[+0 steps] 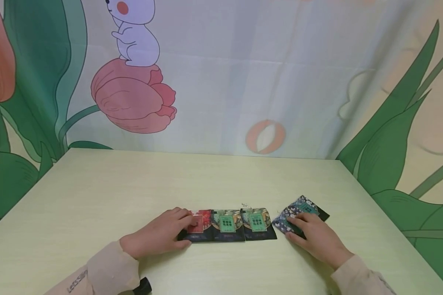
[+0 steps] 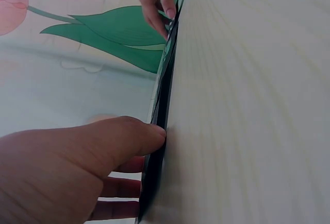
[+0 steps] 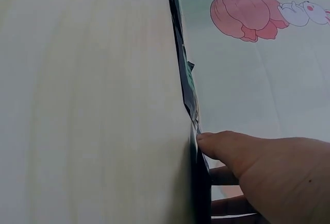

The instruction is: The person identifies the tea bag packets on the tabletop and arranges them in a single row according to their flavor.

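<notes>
Three flat sachets lie edge to edge in a row on the table. A red-and-black sachet (image 1: 206,221) is at the left end, then a green-labelled sachet (image 1: 227,225) and a matching green-labelled sachet (image 1: 258,224). My left hand (image 1: 162,231) rests on the red sachet's left side, fingers on top and thumb by the near edge. Right of the row, a dark blue flowered sachet (image 1: 298,209) lies turned at an angle, its left corner close to the row. My right hand (image 1: 319,237) holds its near side between thumb and fingers, covering part of it.
The pale wooden table (image 1: 133,180) extends behind and to both sides of the sachets. A printed curtain (image 1: 221,94) with tulips and a rabbit hangs beyond its back edge. Something black (image 1: 143,286) shows by the left sleeve.
</notes>
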Demonstrator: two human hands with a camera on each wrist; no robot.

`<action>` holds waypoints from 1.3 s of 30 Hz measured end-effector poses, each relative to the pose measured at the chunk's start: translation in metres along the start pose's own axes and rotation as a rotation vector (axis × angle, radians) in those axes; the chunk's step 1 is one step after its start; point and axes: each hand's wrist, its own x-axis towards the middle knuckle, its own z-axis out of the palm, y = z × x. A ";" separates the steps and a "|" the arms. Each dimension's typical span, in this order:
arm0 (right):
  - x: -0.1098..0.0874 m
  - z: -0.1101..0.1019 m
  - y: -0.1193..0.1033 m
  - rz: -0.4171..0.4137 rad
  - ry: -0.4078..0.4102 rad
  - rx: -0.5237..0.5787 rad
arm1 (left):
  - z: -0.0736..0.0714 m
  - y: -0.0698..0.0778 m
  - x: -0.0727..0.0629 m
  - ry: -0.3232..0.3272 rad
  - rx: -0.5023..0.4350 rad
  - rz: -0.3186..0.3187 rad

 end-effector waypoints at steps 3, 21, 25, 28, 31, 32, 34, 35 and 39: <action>0.001 0.001 -0.001 0.003 0.012 -0.005 | 0.000 0.000 0.000 0.001 -0.005 0.003; 0.010 0.005 -0.010 0.042 0.021 -0.052 | 0.001 -0.001 0.001 -0.002 -0.002 0.000; 0.012 0.006 -0.011 0.047 0.028 -0.074 | 0.002 -0.001 0.001 -0.003 0.001 -0.002; 0.012 0.007 -0.011 0.042 0.037 -0.090 | 0.002 -0.001 0.001 -0.005 0.000 -0.002; 0.013 0.008 -0.011 0.031 0.049 -0.105 | 0.002 -0.002 0.001 -0.002 -0.001 0.001; 0.014 0.008 -0.011 0.028 0.054 -0.110 | 0.002 -0.002 0.001 -0.001 0.001 0.001; 0.014 0.007 -0.013 0.027 0.060 -0.122 | 0.001 -0.001 0.000 0.001 0.001 0.001; 0.014 0.007 -0.013 0.026 0.062 -0.127 | 0.001 -0.001 0.000 0.001 0.002 0.002; 0.016 0.008 -0.016 0.038 0.075 -0.152 | 0.000 -0.001 0.000 -0.001 0.005 -0.003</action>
